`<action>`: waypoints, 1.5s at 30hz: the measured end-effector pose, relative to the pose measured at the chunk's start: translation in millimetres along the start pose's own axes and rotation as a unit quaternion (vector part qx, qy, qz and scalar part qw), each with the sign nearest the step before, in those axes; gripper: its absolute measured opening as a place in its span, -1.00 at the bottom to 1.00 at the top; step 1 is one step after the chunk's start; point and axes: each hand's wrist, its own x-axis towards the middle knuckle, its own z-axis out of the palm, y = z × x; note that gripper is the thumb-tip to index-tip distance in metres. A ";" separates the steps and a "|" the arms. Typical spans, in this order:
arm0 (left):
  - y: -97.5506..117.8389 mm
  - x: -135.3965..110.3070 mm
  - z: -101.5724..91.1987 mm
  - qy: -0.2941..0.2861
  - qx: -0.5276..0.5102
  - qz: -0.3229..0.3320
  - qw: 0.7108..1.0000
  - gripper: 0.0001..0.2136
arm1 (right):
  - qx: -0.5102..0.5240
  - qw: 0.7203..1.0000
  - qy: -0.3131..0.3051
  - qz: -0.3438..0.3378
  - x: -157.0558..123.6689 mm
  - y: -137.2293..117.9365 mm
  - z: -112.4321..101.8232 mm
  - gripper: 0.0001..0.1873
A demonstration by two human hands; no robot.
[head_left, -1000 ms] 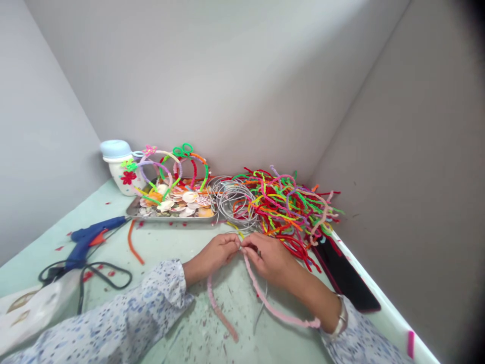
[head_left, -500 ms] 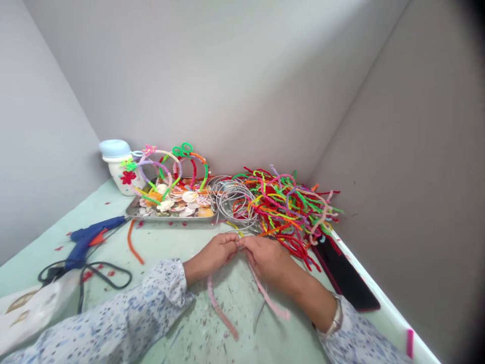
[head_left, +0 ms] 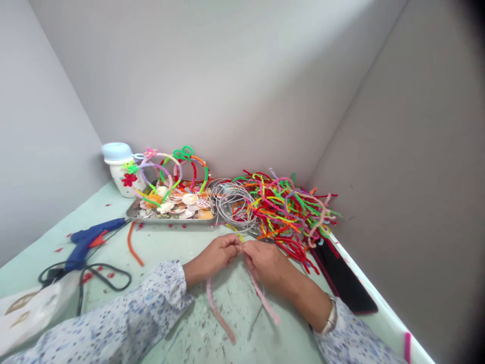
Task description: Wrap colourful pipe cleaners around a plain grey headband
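My left hand (head_left: pixel 214 256) and my right hand (head_left: pixel 265 261) meet fingertip to fingertip over the pale green table (head_left: pixel 170 253). Both pinch a thin metal hoop partly wrapped in pink pipe cleaner (head_left: pixel 217 313). One pink-covered leg runs down from the left hand. A loose pink tail (head_left: pixel 267 303) trails below the right hand, beside a bare grey wire end. A bracelet sits on my right wrist.
Behind the hands lie a coil of bare wire hoops (head_left: pixel 233 202) and a heap of coloured pipe cleaners (head_left: pixel 291 210). A metal tray (head_left: pixel 170 218) holds shells and finished headbands. A white jar (head_left: pixel 119 169), blue glue gun (head_left: pixel 89 240), orange pipe cleaner (head_left: pixel 133 247) and dark phone (head_left: pixel 346 283) surround them.
The loose pink tail under my right hand has grown shorter and drawn in toward the hand. Both hands stay pinched together at the same spot.
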 end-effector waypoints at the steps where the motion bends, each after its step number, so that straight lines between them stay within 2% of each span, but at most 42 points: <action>1: 0.0 0.3 -0.6 -0.004 -0.002 0.000 1.000 -0.96 | 0.007 1.000 -0.001 0.003 -0.1 0.3 0.1 -0.85; 8: -5.1 3.3 -4.6 -0.020 -0.017 0.002 1.000 -0.96 | 0.059 0.998 -0.004 0.023 -0.9 0.0 -0.9 -0.87; 11: -6.5 3.8 -6.1 -0.022 -0.025 -0.010 0.999 -0.94 | 0.141 0.988 0.005 0.067 -0.5 1.7 0.2 -0.87; 14: -4.1 3.2 -6.6 -0.018 -0.043 -0.026 0.999 -0.89 | 0.287 0.942 0.033 0.169 0.8 5.5 1.7 -0.95; 18: 1.3 2.0 -6.9 -0.006 -0.082 -0.033 0.996 -0.87 | 0.450 0.843 0.076 0.286 2.6 12.0 4.0 -0.79; 19: 2.1 1.9 -7.2 -0.004 -0.095 -0.034 0.995 -0.87 | 0.468 0.827 0.082 0.301 2.9 13.4 4.9 -0.76; 21: 2.6 2.2 -8.4 0.004 -0.117 -0.036 0.992 -0.86 | 0.480 0.815 0.079 0.316 3.1 15.5 7.2 -0.73; 27: 1.6 3.4 -10.5 0.021 -0.131 -0.042 0.990 -0.80 | 0.476 0.833 0.048 0.280 5.0 15.6 10.3 -0.73; 34: 0.9 3.0 -6.2 0.030 -0.117 -0.009 0.993 -0.83 | 0.451 0.848 0.034 0.276 7.9 9.7 2.5 -0.75; 41: -0.6 1.6 -4.0 0.015 -0.079 0.014 0.997 -0.84 | 0.441 0.853 0.041 0.277 4.4 11.0 7.5 -0.78; 45: -0.9 2.1 -4.2 0.008 -0.072 -0.001 0.997 -0.84 | 0.437 0.857 0.062 0.268 3.2 13.9 15.0 -0.79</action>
